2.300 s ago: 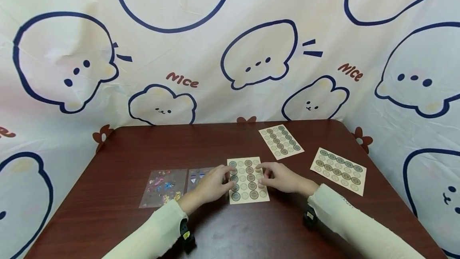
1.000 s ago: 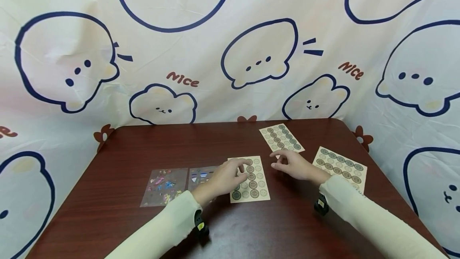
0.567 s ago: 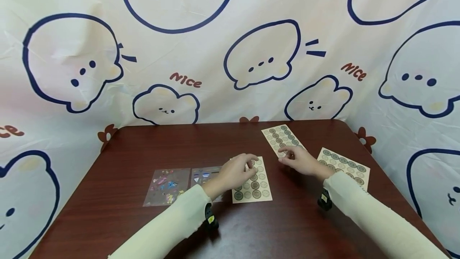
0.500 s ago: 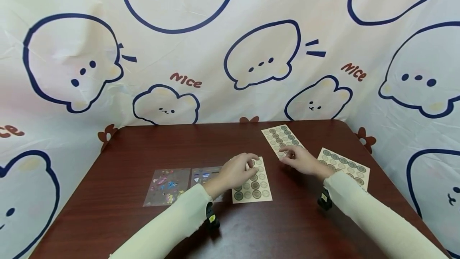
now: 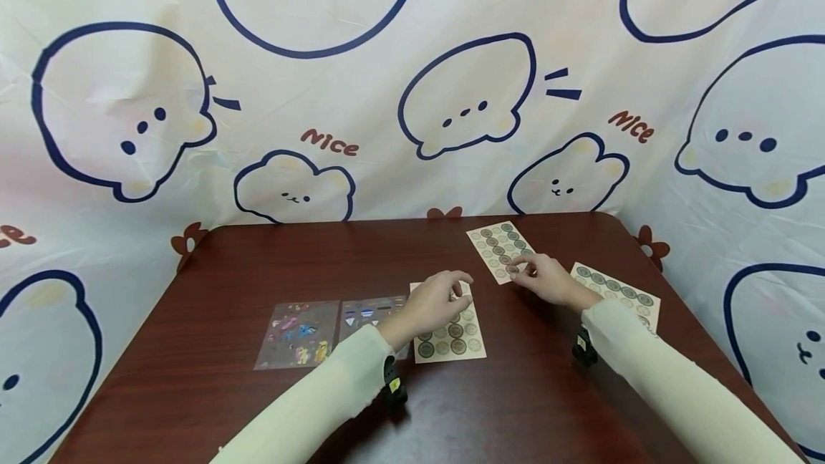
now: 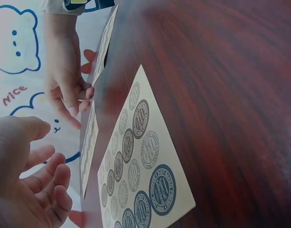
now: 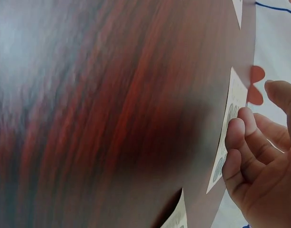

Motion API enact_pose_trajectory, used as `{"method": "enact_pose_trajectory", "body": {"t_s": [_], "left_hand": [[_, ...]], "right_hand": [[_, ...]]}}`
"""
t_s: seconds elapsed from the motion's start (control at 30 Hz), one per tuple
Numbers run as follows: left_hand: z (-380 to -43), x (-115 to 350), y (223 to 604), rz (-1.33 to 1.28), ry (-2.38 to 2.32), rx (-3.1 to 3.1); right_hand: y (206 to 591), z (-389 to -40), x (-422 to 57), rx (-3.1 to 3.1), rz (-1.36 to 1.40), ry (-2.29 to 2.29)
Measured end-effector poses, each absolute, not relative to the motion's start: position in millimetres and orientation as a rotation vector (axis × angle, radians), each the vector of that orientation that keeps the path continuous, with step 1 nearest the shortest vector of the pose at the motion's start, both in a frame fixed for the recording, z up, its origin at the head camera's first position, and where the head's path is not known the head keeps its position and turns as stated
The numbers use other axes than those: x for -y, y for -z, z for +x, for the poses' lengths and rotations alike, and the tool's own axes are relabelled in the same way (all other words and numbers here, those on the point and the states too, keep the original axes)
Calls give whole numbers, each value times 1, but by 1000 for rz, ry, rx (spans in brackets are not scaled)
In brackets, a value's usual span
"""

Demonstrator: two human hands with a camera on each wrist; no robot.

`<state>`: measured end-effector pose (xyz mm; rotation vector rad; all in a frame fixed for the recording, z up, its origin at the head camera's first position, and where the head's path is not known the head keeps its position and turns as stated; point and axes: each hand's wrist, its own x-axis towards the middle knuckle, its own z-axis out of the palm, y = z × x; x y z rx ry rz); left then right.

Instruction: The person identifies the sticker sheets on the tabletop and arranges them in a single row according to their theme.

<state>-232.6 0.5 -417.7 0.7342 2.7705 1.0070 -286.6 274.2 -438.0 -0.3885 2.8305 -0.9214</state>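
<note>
Cream middle sheet (image 5: 451, 346) under your left hand (image 5: 441, 301), cream far sheet (image 5: 493, 249) by your right hand (image 5: 548, 279)

Seen from your head, two clear plastic sheets lie at the left. The first clear sheet (image 5: 296, 335) carries small pink, blue and yellow figures; the second clear sheet (image 5: 367, 315), partly hidden by your left sleeve (image 5: 316, 399), carries little blue and white shapes. You cannot tell whether either is a pouch with something inside. The middle sheet lies just right of them, the far sheet beyond it, and the right sheet (image 5: 621, 288) partly behind your right sleeve (image 5: 670, 378); all three bear rows of round seals. Everything rests on a dark red-brown table (image 5: 490, 407) with a wood-grain look, backed by pale wall cloth (image 5: 374, 106) with blue-outlined bears and the word "Nice". In the earliest frame both your hands were at the middle sheet; now your right has moved to the far sheet, and your left has shifted rightward.

At your left wrist, your left fingers are loosely bent, thumb apart, with nothing in their grasp, beside dark and faint seals.

At your right wrist, your right fingers are half bent, a gap left to the thumb, gripping nothing that shows. Their tips overlap the far sheet in view; you cannot tell whether they touch it.
</note>
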Motion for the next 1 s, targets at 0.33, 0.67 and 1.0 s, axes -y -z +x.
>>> {"method": "enact_pose_trajectory", "body": {"t_s": [0.33,0.67,1.0], "left_hand": [[-245,-10,421,692,-1031,-2785],[-253,-16,423,602,-1143,-2748],[-262,-21,428,590,-1138,-2721]], "right_hand": [[440,-297,-286,-2910,-354,864],[439,-308,-292,-2973,-279,787],[438,-318,-296,-2933,-170,768]]}}
